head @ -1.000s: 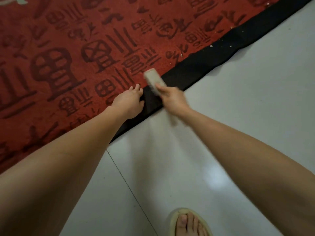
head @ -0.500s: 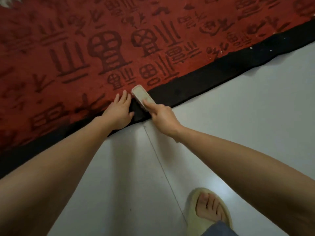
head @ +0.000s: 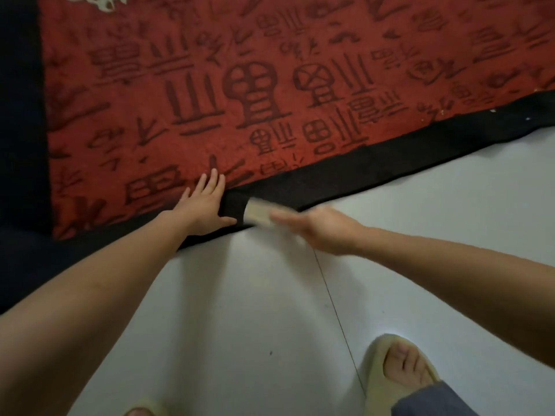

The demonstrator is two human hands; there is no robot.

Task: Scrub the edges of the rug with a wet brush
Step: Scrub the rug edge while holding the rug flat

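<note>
The left hand [head: 207,205] lies flat on the soft, floppy rug [head: 270,94] while the right hand [head: 324,229] grips the small, light brush [head: 259,216] by its back.

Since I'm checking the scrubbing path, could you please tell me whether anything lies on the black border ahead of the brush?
Toward the person's left, the left hand lies flat across the black border, just beside the brush that the right hand holds. Toward the right, only a few small white specks show on the border.
</note>
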